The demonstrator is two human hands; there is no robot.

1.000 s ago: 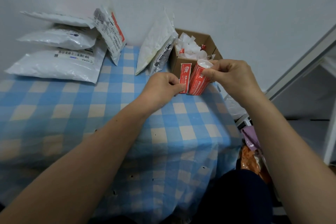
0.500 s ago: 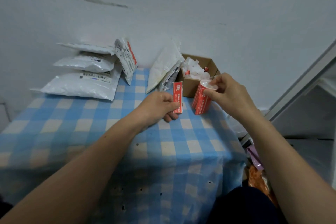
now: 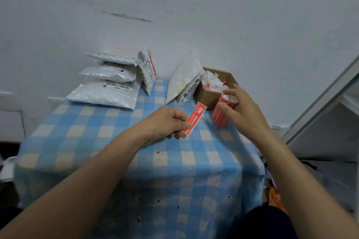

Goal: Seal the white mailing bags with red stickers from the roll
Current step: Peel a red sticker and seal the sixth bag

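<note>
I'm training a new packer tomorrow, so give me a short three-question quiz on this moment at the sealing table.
1. Multiple choice: what does the left hand pinch? A) a red sticker B) a pen C) scissors
2. True or false: the sticker roll is just in front of the cardboard box, at the right hand.
3. Fill in: the stacked mailing bags lie at the table's far ____ corner.
Key: 1 A; 2 true; 3 left.
</note>
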